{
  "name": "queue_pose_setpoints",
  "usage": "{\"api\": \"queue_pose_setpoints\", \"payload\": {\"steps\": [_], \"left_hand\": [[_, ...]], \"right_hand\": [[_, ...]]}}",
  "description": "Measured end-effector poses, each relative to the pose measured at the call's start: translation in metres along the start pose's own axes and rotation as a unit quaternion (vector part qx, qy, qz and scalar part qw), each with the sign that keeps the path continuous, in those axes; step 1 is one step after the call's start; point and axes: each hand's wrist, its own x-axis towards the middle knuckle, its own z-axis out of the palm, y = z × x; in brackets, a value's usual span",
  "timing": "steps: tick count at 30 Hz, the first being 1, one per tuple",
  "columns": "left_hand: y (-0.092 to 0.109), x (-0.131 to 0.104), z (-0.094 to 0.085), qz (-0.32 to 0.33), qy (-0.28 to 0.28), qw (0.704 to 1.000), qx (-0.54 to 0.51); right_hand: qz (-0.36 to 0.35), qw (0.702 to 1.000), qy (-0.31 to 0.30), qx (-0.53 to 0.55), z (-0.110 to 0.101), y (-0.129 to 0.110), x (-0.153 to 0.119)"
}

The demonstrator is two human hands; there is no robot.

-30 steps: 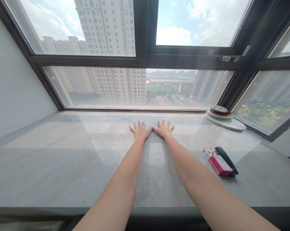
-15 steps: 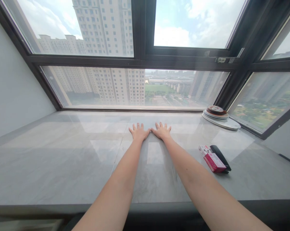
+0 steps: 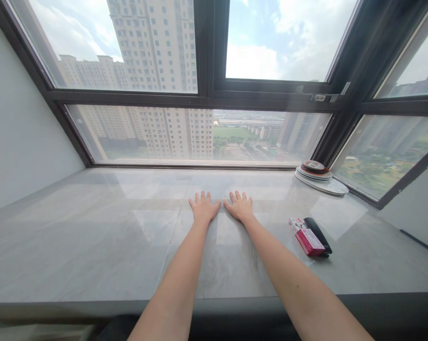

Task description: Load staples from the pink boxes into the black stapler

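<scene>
Both arms reach forward over a pale marbled window sill [image 3: 103, 237]. My left hand [image 3: 204, 208] lies palm down on it, fingers spread, holding nothing. Beside it, my right hand [image 3: 239, 205] also rests flat with its fingers apart. The two thumbs point towards each other with a small gap between them. To the right of my right forearm lie a pink and white box [image 3: 309, 240] and a black stapler-like object [image 3: 319, 237], side by side and touching.
A stack of round plates or discs [image 3: 315, 174] stands in the far right corner. Dark window frames [image 3: 199, 100] rise behind the sill, with a metal latch [image 3: 319, 98] on the right pane. A white wall [image 3: 25, 118] bounds the left side. The sill's front edge [image 3: 75, 301] runs near my body.
Both hands have slid slightly back towards me, and the thumbs, which were touching or nearly so, are now apart. The camera view has shifted a little.
</scene>
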Motion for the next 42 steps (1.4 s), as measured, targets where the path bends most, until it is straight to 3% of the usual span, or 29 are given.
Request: {"api": "queue_pose_setpoints", "payload": {"steps": [16, 25, 42], "left_hand": [[-0.008, -0.054, -0.019, 0.017, 0.006, 1.000, 0.003], [-0.013, -0.066, -0.023, 0.026, 0.017, 0.999, 0.007], [-0.012, -0.080, -0.029, 0.028, 0.015, 0.999, 0.013]], "right_hand": [[-0.026, 0.999, -0.011, -0.027, -0.021, 0.007, -0.063], [-0.084, 0.996, -0.005, -0.017, -0.031, 0.022, -0.100], [-0.061, 0.998, 0.014, -0.021, -0.044, 0.021, -0.162]]}}
